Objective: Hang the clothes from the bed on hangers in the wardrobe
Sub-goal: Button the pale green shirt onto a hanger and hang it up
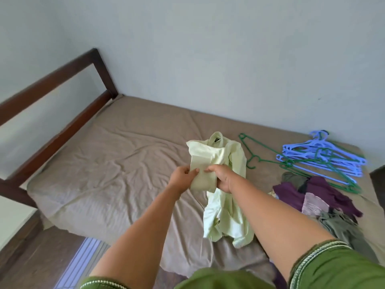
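A pale green shirt (218,155) is lifted over the bed (116,163), its lower part trailing onto the brown sheet. My left hand (181,178) pinches a fold of the shirt from the left. My right hand (221,177) grips the same fold from the right, close beside the left one. A single green hanger (253,152) lies just right of the shirt. Further right is a heap of blue and green hangers (325,158). A pile of purple, pink and grey clothes (316,197) lies at the bed's right side. The wardrobe is out of view.
A dark wooden headboard frame (62,97) runs along the left of the bed. Pale walls close the corner behind. Wooden floor and a striped mat (83,261) show at the lower left.
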A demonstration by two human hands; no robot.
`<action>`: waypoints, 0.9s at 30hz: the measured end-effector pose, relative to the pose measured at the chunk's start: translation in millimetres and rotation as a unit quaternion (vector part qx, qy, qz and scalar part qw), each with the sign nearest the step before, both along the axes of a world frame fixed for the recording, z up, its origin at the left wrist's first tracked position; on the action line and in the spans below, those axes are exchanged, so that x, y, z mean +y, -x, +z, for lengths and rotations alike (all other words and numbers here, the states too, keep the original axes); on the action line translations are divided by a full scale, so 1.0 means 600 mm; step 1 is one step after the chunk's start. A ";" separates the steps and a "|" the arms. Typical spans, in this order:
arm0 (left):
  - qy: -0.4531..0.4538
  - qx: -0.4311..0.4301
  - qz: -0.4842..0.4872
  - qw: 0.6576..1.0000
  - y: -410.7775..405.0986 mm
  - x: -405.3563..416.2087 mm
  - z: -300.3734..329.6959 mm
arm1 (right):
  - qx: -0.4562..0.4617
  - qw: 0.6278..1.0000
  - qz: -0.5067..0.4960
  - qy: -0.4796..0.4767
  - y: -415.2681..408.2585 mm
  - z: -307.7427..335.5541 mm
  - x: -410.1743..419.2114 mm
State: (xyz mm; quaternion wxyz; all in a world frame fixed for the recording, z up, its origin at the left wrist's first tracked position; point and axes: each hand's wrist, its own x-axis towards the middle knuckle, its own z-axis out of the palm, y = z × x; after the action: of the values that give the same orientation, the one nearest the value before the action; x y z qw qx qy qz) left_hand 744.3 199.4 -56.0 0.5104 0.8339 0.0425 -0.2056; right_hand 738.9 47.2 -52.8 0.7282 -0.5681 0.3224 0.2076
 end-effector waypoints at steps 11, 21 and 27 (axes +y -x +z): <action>-0.182 -0.286 -0.164 0.926 -0.020 -0.034 0.148 | -0.361 0.753 0.213 0.507 0.006 0.122 -0.005; -0.010 -0.233 -0.105 0.967 -0.043 -0.035 0.141 | -0.271 0.956 -0.025 0.105 0.011 0.188 -0.050; -0.023 -0.211 -0.235 0.948 -0.063 -0.066 0.151 | -0.306 0.943 0.056 0.116 0.009 0.214 -0.063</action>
State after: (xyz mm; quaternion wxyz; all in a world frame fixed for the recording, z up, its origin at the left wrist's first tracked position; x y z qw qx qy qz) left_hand 782.4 159.9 34.8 0.4251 0.8563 -0.2590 -0.1378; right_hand 733.5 9.3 75.5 0.7078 -0.7022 0.0734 0.0252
